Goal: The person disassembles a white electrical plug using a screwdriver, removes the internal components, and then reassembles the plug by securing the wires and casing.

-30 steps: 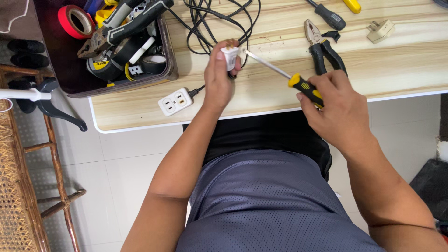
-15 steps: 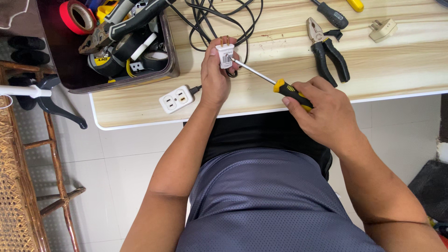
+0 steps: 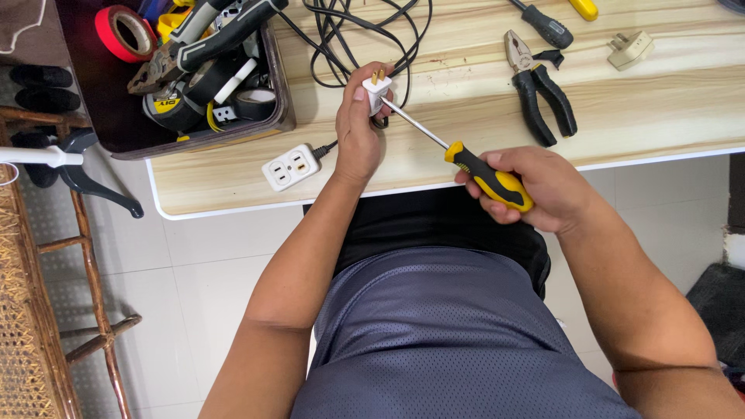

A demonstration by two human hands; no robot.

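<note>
Wooden table (image 3: 481,155) | left hand (image 3: 358,128) covers white plug (image 3: 376,89) (prongs showing)

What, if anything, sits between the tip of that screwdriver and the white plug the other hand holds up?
Nothing visible. The screwdriver in the right hand already has its tip against the white plug held by the left hand.

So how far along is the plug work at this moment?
Tools are already out: black-handled pliers lie on the pale wooden table. In hand: the left hand holds a small white two-pin plug on its black cable, and the right hand drives a yellow-and-black screwdriver into its side. Whether the screw is tight cannot be told.
</note>
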